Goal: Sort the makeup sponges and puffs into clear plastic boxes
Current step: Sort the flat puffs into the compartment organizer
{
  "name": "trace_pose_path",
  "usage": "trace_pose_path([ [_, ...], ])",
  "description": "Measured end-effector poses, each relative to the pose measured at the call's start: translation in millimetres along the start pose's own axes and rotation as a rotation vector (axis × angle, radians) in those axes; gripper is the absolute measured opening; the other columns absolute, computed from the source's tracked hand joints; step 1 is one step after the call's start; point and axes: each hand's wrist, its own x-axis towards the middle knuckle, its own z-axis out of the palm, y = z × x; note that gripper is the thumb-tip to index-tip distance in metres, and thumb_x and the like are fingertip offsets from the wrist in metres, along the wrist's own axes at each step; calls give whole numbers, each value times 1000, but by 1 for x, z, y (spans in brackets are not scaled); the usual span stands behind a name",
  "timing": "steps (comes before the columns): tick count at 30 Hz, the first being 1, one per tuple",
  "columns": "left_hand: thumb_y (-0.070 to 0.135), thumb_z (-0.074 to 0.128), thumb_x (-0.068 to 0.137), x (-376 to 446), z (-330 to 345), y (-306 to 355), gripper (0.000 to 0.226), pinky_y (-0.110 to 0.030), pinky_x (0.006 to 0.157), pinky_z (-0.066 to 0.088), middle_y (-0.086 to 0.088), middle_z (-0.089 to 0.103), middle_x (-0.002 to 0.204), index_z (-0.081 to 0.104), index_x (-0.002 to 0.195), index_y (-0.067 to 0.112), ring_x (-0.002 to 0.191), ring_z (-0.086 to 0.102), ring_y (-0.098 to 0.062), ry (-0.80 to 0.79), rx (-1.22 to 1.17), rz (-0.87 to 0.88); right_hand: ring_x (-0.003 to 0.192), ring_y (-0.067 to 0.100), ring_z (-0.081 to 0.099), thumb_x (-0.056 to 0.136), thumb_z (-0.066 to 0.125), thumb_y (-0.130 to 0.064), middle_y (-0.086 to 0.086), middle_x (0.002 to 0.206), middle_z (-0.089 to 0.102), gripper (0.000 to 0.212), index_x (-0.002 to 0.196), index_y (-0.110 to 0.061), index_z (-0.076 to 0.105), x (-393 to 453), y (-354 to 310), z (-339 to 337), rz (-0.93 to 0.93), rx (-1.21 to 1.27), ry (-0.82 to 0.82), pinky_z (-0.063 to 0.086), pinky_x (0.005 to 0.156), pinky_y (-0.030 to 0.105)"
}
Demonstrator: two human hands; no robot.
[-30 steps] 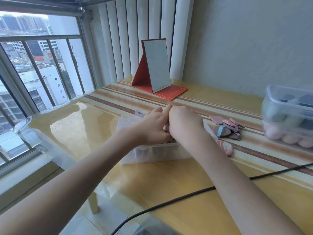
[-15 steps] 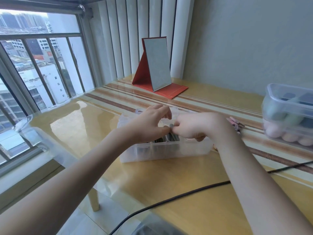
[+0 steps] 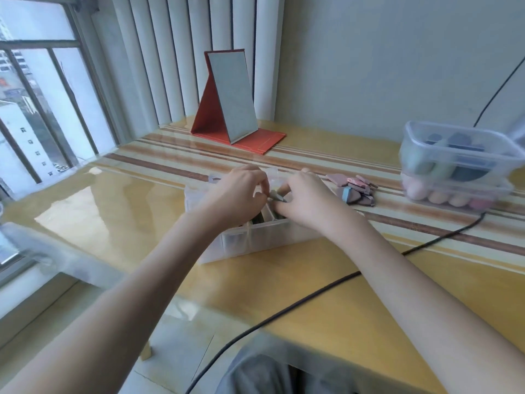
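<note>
A clear divided plastic box (image 3: pixel 255 240) stands on the table in front of me. My left hand (image 3: pixel 235 191) and my right hand (image 3: pixel 304 197) meet over its open top. Between their fingertips is a thin grey puff (image 3: pixel 277 196), pinched from both sides above the compartments. Dark puffs show through the box's front wall. To the right lies a small pile of pink and mauve puffs (image 3: pixel 356 190). A second clear box (image 3: pixel 454 163) at the far right holds grey, green and pink sponges under a lid.
A red folding mirror (image 3: pixel 235 100) stands at the back of the table. A black cable (image 3: pixel 312 294) crosses the table front from lower left to right. The window railing (image 3: pixel 37 103) is to the left, and the table edge is near my knees.
The view has dropped and swung right. My right hand has shifted left, uncovering the puff pile. Both hands stay together over the divided box with the puff between them.
</note>
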Motion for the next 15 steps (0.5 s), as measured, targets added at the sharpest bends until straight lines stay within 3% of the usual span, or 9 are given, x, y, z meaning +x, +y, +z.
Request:
trace_pose_path([
  [2,4,51,83,0,0,-1,18,-20,79,28,1,55,105,60,86,19,106,48,-18,9,13,11,100,25,40,96,50,-31,16,104,49,26,99,-12,66,-4,0,-6,21,-61,-136,34,68,32],
  [5,1,48,83,-1,1,0,28,-18,74,25,-2,56,118,65,101,13,111,48,-19,22,60,20,130,33,29,103,35,-24,20,133,41,25,111,-14,57,-2,-7,-9,53,-240,-183,33,93,41],
  [8,-3,45,82,-1,0,2,36,-19,77,29,-3,58,119,64,109,12,111,51,-19,57,9,1,130,33,26,101,33,-13,16,138,36,34,131,-14,49,3,-23,-2,57,-383,-137,31,90,39],
  [10,-7,44,79,-2,-1,2,40,-17,79,29,-3,60,117,67,107,11,110,51,-19,60,-35,-5,132,33,25,101,34,-13,14,141,34,39,139,-14,42,5,-30,0,101,-394,-152,32,99,40],
  [12,-11,42,75,-2,-1,1,46,-14,84,28,-4,63,117,70,103,10,113,51,-20,21,-58,14,134,34,26,102,34,-18,14,137,38,31,129,-16,51,5,-29,-4,119,-343,-218,29,104,41],
  [13,-13,40,73,-2,-1,1,48,-13,86,27,-4,63,118,72,101,9,114,51,-20,0,-61,28,128,34,34,102,36,-23,13,122,45,24,107,-18,58,3,-27,-9,118,-316,-238,34,98,38],
  [15,-15,39,72,-2,-1,0,50,-11,86,25,-5,63,119,73,100,7,115,49,-20,-20,-62,51,87,28,50,100,42,-30,6,82,46,35,68,-17,49,-2,-18,-16,94,-277,-212,37,63,27],
])
